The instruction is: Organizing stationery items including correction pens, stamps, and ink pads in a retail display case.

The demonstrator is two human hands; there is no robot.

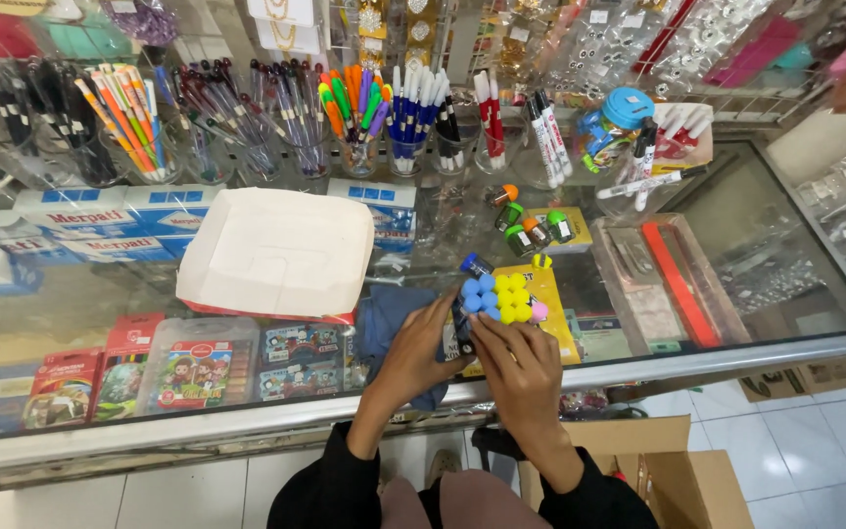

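Along the back of the glass tabletop (785, 255) we see a row of clear cups holding pens and markers (345, 108), sorted roughly by colour: orange and black at the left, green, orange and purple in the middle, then blue caps and red-and-white markers to the right. Below them lie flat white boxes with blue bands (100, 220), and a white, rounded-corner cardboard tray (276, 250) rests upside down over part of them. Under the glass at the left sit colourful crayon and pencil packs (198, 372) with cartoon pictures. Near the middle, small bottles with orange and green caps (531, 227) stand on a yellow card. Our left hand (413, 358) and right hand (521, 377) meet over a cluster of small round-capped pieces, blue and yellow with one pink (501, 297), which sits on a yellow package just beyond the fingertips. The left fingers curl against the cluster's blue side; the right fingers are pressed together along a dark strip at its near edge. Whether either hand truly pinches the cluster we cannot tell, since the fingers hide its underside. Brown cardboard boxes (678, 470) on the tiled floor are cut off at the bottom edge.
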